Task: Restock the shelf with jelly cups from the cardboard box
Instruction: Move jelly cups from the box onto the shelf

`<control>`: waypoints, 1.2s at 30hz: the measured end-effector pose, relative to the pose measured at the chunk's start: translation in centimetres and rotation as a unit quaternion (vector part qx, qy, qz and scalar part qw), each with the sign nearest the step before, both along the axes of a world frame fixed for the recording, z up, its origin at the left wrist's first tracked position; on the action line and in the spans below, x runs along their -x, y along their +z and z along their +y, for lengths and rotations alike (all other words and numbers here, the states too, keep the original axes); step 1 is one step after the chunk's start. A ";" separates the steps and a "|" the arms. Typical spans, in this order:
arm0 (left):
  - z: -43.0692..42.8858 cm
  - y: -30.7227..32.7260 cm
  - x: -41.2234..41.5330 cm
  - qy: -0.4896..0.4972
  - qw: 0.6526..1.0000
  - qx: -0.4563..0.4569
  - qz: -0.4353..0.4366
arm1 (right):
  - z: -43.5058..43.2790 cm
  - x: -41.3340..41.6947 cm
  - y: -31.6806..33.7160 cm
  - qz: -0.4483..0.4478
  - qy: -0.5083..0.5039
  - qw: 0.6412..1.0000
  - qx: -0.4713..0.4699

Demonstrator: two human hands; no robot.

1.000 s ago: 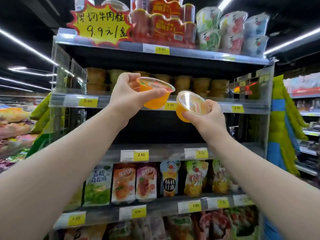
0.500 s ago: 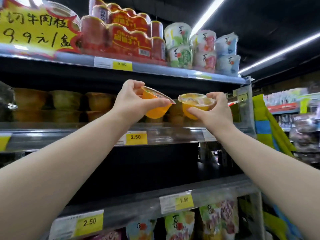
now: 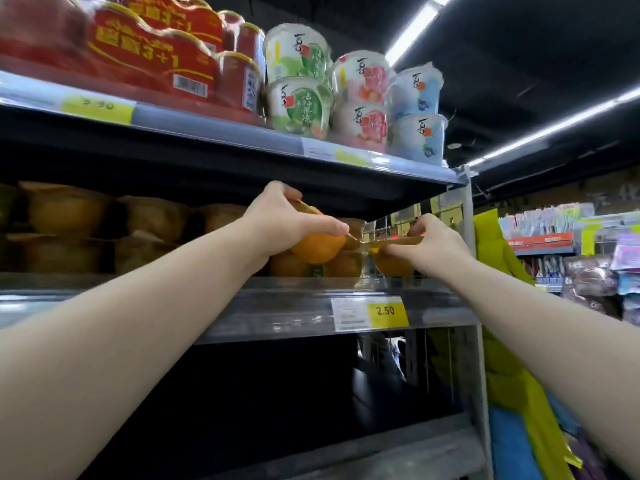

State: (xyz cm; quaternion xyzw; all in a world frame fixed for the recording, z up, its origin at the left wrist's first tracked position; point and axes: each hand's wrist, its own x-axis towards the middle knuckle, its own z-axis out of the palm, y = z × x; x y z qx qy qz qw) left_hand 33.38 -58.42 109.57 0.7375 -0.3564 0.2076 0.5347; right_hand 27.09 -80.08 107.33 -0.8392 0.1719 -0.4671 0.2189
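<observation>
head view: our left hand (image 3: 284,223) grips the left cup (image 3: 317,249), orange and tilted, with the fingers curled over its rim. our right hand (image 3: 429,245) pinches the rim of the right cup (image 3: 393,263), held level just beside it. both cups are over the shelf (image 3: 294,306) near its right end, among stacked cups (image 3: 69,209). a 2.50 tag (image 3: 386,310) sits on the shelf edge below, and tubs (image 3: 301,81) stand one level up.
</observation>
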 end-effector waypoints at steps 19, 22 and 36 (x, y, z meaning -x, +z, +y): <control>-4.5 0.6 -1.9 -0.013 0.998 0.002 0.061 | -3.5 -3.3 0.9 0.157 -0.036 0.982 0.103; -4.5 0.8 -2.0 -0.048 0.995 -0.001 0.085 | -3.3 -2.4 0.8 0.108 -0.041 0.980 0.162; -5.1 0.7 -2.0 -0.078 0.994 0.001 0.079 | -4.5 -1.4 1.5 0.094 0.003 0.968 0.234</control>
